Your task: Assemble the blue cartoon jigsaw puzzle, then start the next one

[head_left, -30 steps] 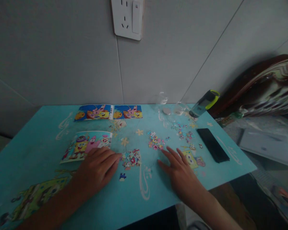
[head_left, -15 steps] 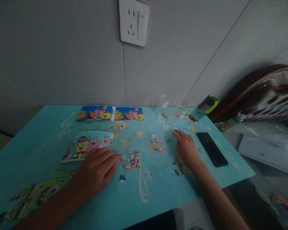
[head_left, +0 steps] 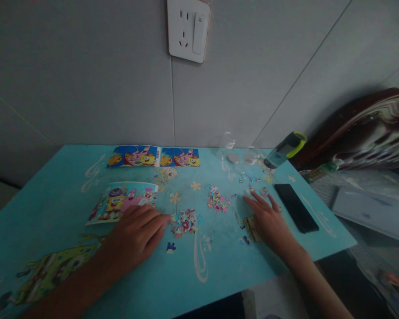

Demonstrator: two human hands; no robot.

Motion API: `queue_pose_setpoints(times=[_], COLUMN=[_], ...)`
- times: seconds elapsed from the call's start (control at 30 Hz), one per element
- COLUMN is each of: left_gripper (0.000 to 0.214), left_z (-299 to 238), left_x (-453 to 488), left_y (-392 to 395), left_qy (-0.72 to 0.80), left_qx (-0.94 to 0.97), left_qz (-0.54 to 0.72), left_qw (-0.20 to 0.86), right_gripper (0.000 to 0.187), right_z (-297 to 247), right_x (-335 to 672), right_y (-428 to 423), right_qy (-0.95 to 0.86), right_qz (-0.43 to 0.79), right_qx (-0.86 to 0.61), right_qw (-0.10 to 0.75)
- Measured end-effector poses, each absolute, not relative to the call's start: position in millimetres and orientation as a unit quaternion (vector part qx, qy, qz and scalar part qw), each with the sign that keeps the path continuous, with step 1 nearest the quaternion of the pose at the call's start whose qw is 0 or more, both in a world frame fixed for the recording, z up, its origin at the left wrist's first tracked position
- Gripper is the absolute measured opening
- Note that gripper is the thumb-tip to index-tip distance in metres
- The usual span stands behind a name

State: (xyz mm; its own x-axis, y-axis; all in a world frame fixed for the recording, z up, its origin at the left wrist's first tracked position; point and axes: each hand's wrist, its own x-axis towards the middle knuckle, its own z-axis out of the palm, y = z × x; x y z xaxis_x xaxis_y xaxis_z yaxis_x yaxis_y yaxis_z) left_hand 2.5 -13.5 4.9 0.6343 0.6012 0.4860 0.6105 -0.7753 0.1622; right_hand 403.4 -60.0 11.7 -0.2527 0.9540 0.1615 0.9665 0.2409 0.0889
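My left hand point(head_left: 138, 232) rests on the table, fingers bent together, its fingertips at the left edge of a heap of jigsaw pieces point(head_left: 186, 222). Whatever may be between its finger and thumb is too small to make out. One dark blue and white jigsaw piece point(head_left: 170, 247) lies apart, below that heap. My right hand point(head_left: 267, 219) is open, its fingers spread low over the table, between a second heap of pinkish pieces point(head_left: 217, 199) and a black phone-like slab point(head_left: 295, 207). Several small pieces point(head_left: 264, 192) lie just beyond its fingers. A yellow-brown patterned piece point(head_left: 252, 228) is partly beneath it.
A cartoon picture card point(head_left: 119, 201) lies beyond my left hand. Two blue cards point(head_left: 180, 157) lie along the wall edge. Clear cups point(head_left: 251, 156) and a bottle with a lime-green trim point(head_left: 284, 149) stand at the back right. A wall socket point(head_left: 188, 31) is above.
My right hand has drawn back slightly toward me, its fingers spreading and uncovering the small pieces beyond them. My left hand stays in place. The view has shifted a little.
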Motion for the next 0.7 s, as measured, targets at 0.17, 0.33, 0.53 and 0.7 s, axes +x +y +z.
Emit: queue_pose_setpoints(times=[0.17, 0.33, 0.53, 0.7], left_gripper=[0.018, 0.018, 0.018, 0.02], left_z=[7, 7, 5, 6], left_x=[5, 4, 1, 3], left_y=[-15, -15, -13, -14], left_qy=[-0.335, -0.34, -0.343, -0.332], left_qx=[-0.905, -0.904, -0.904, -0.905], left_qz=[-0.26, -0.258, -0.257, -0.265], left_qw=[0.002, -0.009, -0.001, 0.011], right_gripper=[0.06, 0.063, 0.061, 0.063], right_z=[17, 30, 33, 7], right_x=[368, 315, 330, 397], right_y=[-102, -103, -50, 0], right_qy=[-0.828, -0.874, -0.867, -0.766], right_qz=[-0.039, 0.046, 0.087, -0.052], right_qx=[-0.556, -0.477, -0.47, -0.623], right_qw=[0.064, 0.082, 0.139, 0.153])
